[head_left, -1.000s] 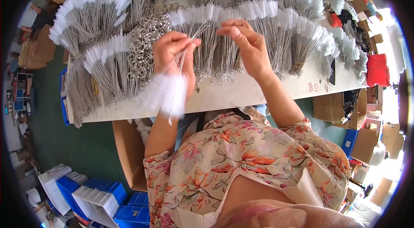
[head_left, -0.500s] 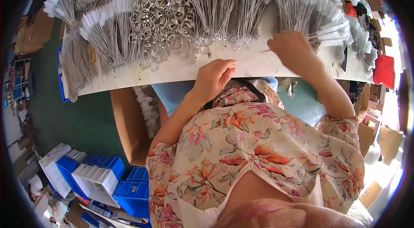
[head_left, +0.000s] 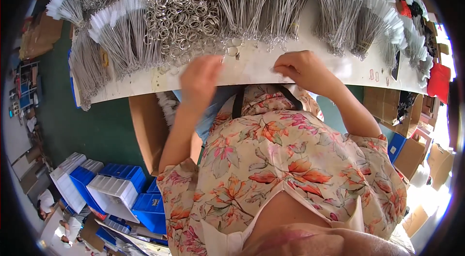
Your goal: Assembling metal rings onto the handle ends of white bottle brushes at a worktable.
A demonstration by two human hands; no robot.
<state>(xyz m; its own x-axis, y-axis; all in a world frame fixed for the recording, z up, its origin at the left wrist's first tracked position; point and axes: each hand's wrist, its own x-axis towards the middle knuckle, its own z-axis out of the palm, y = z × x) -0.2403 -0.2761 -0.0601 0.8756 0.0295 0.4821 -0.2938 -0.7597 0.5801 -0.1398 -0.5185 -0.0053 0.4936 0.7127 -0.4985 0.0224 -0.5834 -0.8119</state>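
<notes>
- Metal rings (head_left: 184, 16): silvery, shiny, heaped
- Brushes (head_left: 244, 6): white bristles, thin grey wire stems
- Left hand (head_left: 199, 80) blurred, right hand (head_left: 304, 68) curled; cannot tell if holding

Left hand (head_left: 201, 79): blurred, raised over the near edge of the tabletop (head_left: 259, 69), close to the rings; whether it held anything could not be told.
Right hand (head_left: 302, 69): fingers curled, above bare white surface, near the brushes' looped ends.
Metal split rings (head_left: 184, 14): heaped between brush bundles, a few loose ones toward the person.
Wire-handled brushes (head_left: 242, 9): fanned out in bundles, white bristles pointing away, loops toward the person.
Cardboard box (head_left: 147, 125): stood open below the near edge.
</notes>
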